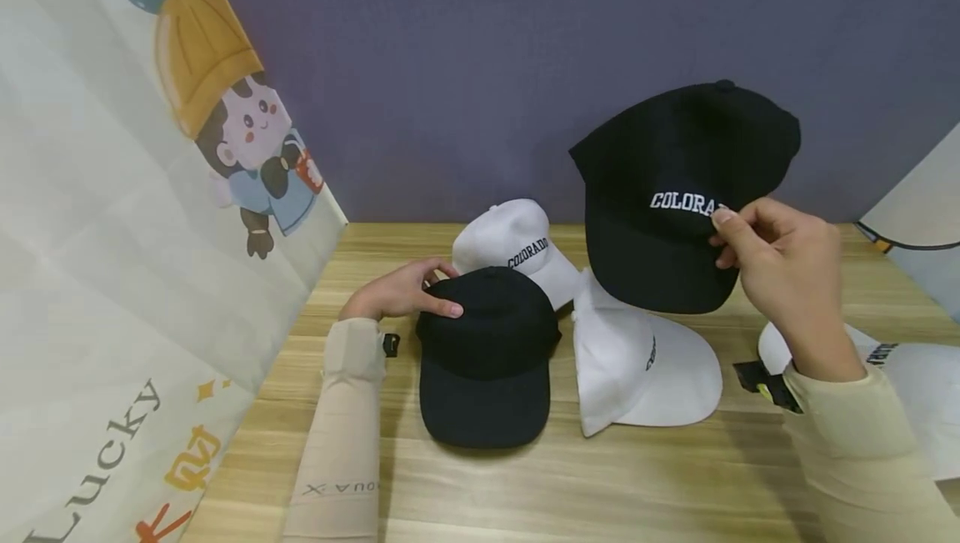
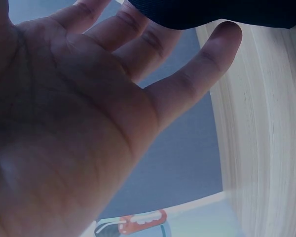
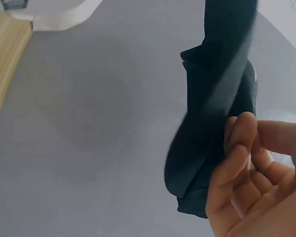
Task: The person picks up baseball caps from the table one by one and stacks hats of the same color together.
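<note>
At the upper right my right hand [image 1: 787, 268] holds a black cap [image 1: 682, 134] off the table. Thumb and fingers pinch it at its white COLORADO lettering, and the brim points down. In the right wrist view this cap [image 3: 207, 123] appears edge-on in the fingers. My left hand [image 1: 401, 289] grips a plain black cap [image 1: 487, 326] by the left of its crown. The thumb lies across the front, while the other fingers pass behind. From the left wrist, the palm [image 2: 64, 128] fills the view, with the cap's dark edge [image 2: 217, 12] over some fingers.
Behind the left black cap sits a white COLORADO cap [image 1: 510, 234]. Another white cap [image 1: 637, 359] lies right of centre, brim toward the right. More white headwear [image 1: 922, 393] shows beside the right forearm. A purple-grey wall [image 1: 450, 84] and a printed curtain [image 1: 97, 234] border the wooden table [image 1: 637, 485].
</note>
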A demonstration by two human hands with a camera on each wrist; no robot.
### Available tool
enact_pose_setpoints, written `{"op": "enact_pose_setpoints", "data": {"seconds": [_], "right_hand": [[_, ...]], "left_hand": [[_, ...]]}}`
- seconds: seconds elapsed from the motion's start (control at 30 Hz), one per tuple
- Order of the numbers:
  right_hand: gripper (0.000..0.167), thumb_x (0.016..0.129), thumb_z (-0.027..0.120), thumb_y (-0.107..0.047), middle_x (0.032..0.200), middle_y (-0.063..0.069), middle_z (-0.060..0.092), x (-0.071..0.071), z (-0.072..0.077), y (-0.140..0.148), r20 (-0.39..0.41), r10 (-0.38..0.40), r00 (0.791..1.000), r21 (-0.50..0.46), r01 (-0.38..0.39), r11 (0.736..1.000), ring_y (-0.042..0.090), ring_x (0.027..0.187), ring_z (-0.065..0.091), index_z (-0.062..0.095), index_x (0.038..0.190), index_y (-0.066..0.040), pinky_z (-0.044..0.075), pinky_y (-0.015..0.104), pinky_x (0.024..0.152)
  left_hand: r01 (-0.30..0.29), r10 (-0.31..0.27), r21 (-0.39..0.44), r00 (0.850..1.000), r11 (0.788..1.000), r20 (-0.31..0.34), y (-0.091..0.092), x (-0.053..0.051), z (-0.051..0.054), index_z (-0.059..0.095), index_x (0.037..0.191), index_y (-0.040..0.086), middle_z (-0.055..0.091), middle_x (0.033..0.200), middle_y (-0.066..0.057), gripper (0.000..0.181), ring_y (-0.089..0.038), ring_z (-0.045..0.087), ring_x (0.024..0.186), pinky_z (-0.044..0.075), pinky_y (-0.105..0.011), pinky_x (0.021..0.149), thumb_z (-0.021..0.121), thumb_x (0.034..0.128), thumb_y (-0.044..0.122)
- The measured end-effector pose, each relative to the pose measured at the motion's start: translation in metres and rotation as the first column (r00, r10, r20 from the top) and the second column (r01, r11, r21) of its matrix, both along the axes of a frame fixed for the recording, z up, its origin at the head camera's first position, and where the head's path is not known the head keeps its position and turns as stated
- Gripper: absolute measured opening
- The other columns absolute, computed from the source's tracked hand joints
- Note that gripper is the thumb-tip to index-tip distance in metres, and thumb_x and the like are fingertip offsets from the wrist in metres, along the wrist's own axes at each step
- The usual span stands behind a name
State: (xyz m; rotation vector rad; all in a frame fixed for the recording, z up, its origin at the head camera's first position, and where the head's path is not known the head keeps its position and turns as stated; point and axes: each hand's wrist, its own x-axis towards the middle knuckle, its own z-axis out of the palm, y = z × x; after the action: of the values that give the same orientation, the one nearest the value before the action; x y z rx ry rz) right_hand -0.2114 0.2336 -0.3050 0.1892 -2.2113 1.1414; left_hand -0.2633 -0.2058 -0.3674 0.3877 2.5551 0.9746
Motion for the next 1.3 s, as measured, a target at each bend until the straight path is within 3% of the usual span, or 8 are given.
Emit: {"op": "enact_pose_setpoints", "data": {"seconds": [0.2, 0.5, 0.73, 0.87, 1.1, 1.3], "right_hand": [[0.028, 0.096, 0.073, -0.02, 0.061, -0.026, 0.06, 0.01, -0.003, -0.016, -0.036, 0.023, 0.999, 0.032, -0.021, 0.999, -0.005, 0.05, 0.055, 0.07, 0.073, -0.005, 0.035, 0.021, 0.041], [0.024, 0.094, 0.075, -0.015, 0.059, -0.022, 0.062, 0.026, -0.002, -0.041, -0.022, 0.073, 0.997, 0.011, -0.073, 0.997, -0.001, 0.049, 0.055, 0.071, 0.072, -0.007, 0.034, 0.021, 0.043], [0.024, 0.096, 0.073, -0.013, 0.063, -0.016, 0.065, 0.037, 0.0, -0.053, 0.026, 0.138, 0.99, -0.053, -0.136, 0.989, 0.005, 0.05, 0.058, 0.068, 0.074, -0.004, 0.047, 0.014, 0.052], [0.025, 0.096, 0.072, -0.014, 0.06, -0.012, 0.065, 0.044, 0.003, -0.06, 0.024, 0.162, 0.987, -0.109, -0.158, 0.981, 0.007, 0.05, 0.059, 0.068, 0.074, -0.003, 0.047, 0.015, 0.054], [0.027, 0.098, 0.068, -0.01, 0.066, -0.008, 0.069, 0.053, 0.003, -0.072, 0.032, 0.261, 0.965, -0.197, -0.25, 0.948, 0.011, 0.055, 0.063, 0.066, 0.074, 0.002, 0.051, 0.02, 0.057], [0.025, 0.099, 0.068, -0.009, 0.072, -0.01, 0.071, 0.057, -0.004, -0.081, 0.073, 0.33, 0.941, -0.168, -0.314, 0.934, 0.01, 0.061, 0.067, 0.065, 0.076, 0.001, 0.053, 0.021, 0.059]], "left_hand": [[0.001, -0.001, -0.001, 1.0, 1.0, 0.0, -0.002, 0.0, 0.0, 0.054, 0.14, 0.019, 0.056, 0.131, -0.014, 0.067, -0.032, 0.056, 0.117, 0.048, -0.045, 0.097, 0.083, 0.0848, 0.043], [0.007, -0.007, 0.007, 1.0, 1.0, 0.001, -0.005, 0.003, -0.001, 0.053, 0.141, 0.018, 0.056, 0.131, -0.015, 0.068, -0.032, 0.055, 0.116, 0.048, -0.045, 0.096, 0.083, 0.0854, 0.043], [0.007, -0.007, 0.0, 1.0, 1.0, -0.006, -0.005, 0.004, -0.002, 0.052, 0.141, 0.018, 0.055, 0.13, -0.014, 0.068, -0.031, 0.055, 0.116, 0.047, -0.045, 0.097, 0.083, 0.0853, 0.043], [0.013, -0.013, 0.011, 1.0, 1.0, -0.007, -0.005, 0.004, -0.002, 0.053, 0.14, 0.019, 0.055, 0.131, -0.014, 0.067, -0.031, 0.054, 0.117, 0.047, -0.045, 0.098, 0.083, 0.0854, 0.042], [0.013, -0.014, 0.026, 1.0, 1.0, 0.006, -0.005, 0.004, -0.001, 0.054, 0.137, 0.02, 0.057, 0.125, -0.013, 0.063, -0.03, 0.056, 0.109, 0.048, -0.042, 0.092, 0.083, 0.0855, 0.041], [0.019, -0.019, 0.028, 1.0, 0.999, 0.007, -0.004, 0.003, 0.0, 0.055, 0.134, 0.021, 0.058, 0.12, -0.012, 0.061, -0.029, 0.057, 0.103, 0.048, -0.039, 0.089, 0.084, 0.0848, 0.041]]}}
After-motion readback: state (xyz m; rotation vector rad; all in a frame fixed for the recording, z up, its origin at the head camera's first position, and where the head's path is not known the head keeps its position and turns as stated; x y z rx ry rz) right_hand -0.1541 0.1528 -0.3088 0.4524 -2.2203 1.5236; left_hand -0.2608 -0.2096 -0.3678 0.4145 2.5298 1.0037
